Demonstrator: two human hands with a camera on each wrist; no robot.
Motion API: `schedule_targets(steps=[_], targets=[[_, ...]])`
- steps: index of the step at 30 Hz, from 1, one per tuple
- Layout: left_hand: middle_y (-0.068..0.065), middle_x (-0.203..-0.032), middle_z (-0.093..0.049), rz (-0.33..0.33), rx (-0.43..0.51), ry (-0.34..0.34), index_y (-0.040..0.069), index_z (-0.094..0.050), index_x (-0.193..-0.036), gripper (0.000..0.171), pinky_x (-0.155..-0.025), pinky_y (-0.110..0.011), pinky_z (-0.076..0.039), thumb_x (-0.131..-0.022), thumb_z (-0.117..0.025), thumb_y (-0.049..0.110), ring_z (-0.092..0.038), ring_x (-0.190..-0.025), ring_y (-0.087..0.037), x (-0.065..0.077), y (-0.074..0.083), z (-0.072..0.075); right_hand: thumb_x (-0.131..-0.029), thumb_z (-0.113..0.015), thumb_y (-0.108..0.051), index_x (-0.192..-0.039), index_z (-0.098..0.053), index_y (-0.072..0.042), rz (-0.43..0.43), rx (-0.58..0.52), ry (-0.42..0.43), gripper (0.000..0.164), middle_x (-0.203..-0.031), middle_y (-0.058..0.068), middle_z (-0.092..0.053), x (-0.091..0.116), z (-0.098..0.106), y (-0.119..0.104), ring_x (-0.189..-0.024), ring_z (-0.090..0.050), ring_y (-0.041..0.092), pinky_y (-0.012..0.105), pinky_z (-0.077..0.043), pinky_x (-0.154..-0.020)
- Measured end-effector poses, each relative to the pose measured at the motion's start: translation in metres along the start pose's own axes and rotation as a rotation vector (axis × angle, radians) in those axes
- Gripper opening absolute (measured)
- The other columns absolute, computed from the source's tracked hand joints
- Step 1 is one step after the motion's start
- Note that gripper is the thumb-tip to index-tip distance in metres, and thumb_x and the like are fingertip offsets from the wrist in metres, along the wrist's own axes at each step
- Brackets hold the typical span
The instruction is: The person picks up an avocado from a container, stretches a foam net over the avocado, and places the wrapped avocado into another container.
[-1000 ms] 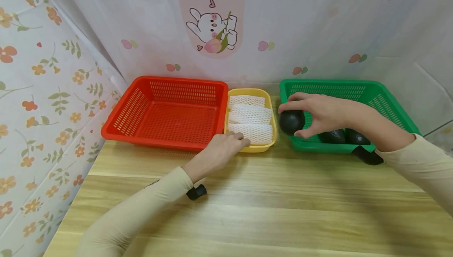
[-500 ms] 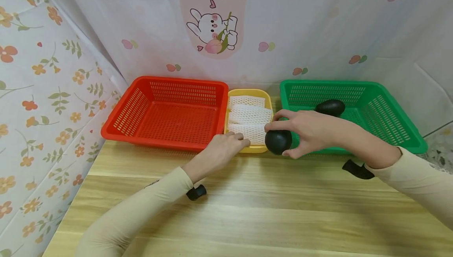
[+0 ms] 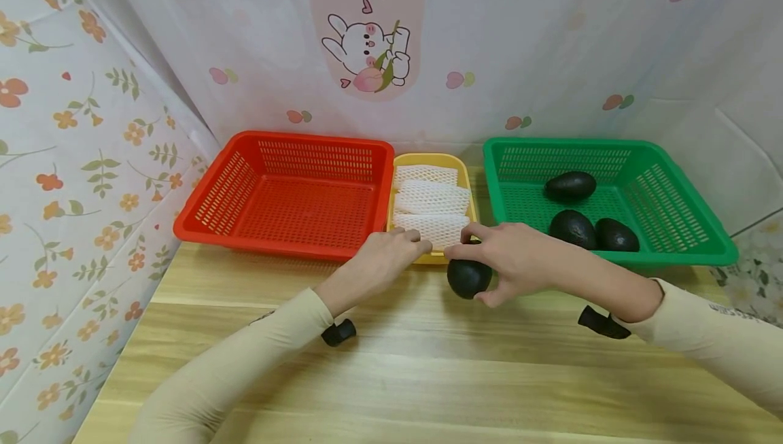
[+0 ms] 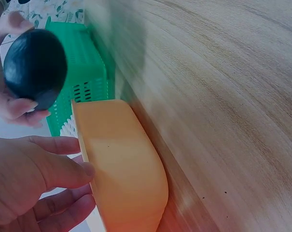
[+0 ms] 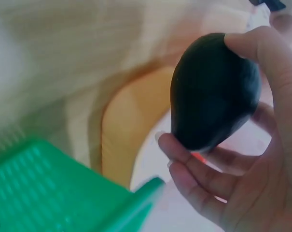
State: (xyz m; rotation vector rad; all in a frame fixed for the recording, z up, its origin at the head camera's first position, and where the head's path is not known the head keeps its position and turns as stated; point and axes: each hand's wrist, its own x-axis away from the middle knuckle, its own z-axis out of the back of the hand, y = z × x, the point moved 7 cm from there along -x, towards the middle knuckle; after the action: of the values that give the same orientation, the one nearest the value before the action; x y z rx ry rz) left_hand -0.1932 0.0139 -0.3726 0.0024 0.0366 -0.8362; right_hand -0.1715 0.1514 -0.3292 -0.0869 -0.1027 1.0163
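The right hand grips a dark avocado between widely parted thumb and fingers, the fruit clear of its palm. Left of it, the left hand pinches a yellow basket by its rim, thumb and fingers nearly together.

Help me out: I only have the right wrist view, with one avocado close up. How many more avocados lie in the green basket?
Observer: Three. The head view shows three avocados in the green basket.

Operator: Good. What's inside the yellow tray? My view only catches its outside.

Observer: White foam net sleeves lie in the yellow tray; the head view shows at least three.

Operator: And where is the left grip working?

Observer: The left grip holds the tray by its near rim, as the left wrist view shows.
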Motion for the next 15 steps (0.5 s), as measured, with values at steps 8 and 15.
schedule_targets(steps=[8,15], targets=[[0.002,-0.101,-0.065,0.011,0.009,-0.035,0.021,-0.069,-0.122,0.032,-0.062,-0.031,-0.053,-0.095,-0.072,0.005,-0.061,-0.086,-0.019,0.000,0.000,-0.002,-0.073,-0.084,-0.047,-0.129,-0.065,-0.018,-0.053,0.052,-0.026,0.065,-0.106,0.012,-0.058,0.000,-0.026,-0.010,-0.056,-0.049,0.014,0.030,-0.047,-0.054],[0.002,-0.101,-0.064,0.011,-0.017,-0.039,0.021,-0.069,-0.123,0.032,-0.063,-0.031,-0.054,-0.095,-0.072,0.005,-0.062,-0.086,-0.019,-0.001,0.001,-0.002,-0.073,-0.085,-0.046,-0.128,-0.066,-0.016,-0.135,0.028,-0.018,0.065,-0.104,0.014,-0.059,-0.001,-0.039,-0.014,-0.055,-0.051,0.016,0.031,-0.048,-0.053]])
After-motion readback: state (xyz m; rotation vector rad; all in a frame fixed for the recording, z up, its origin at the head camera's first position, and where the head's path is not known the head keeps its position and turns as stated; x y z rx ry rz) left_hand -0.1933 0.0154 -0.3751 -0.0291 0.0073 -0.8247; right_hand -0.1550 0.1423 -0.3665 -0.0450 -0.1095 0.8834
